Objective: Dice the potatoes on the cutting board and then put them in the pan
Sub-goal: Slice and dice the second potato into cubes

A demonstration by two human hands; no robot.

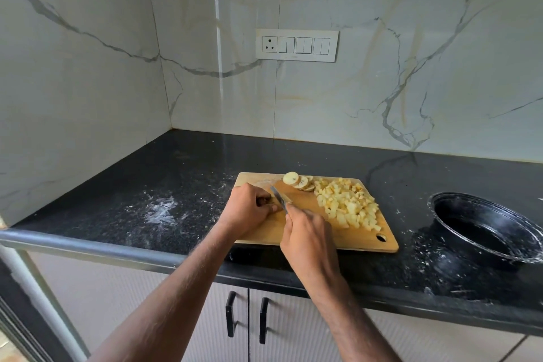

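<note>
A wooden cutting board lies on the black counter. A heap of diced potato covers its right half. A few round potato slices lean together at the board's far edge. My left hand curls over a small potato piece on the board's left side; the piece is mostly hidden under the fingers. My right hand grips the handle of a knife, whose blade points away from me right beside the left fingers. The black pan stands to the right of the board with nothing visible inside.
The black granite counter has white smears left of the board and around the pan. Marble walls close off the back and left. A switch panel is on the back wall. Cabinet doors with black handles are below the counter edge.
</note>
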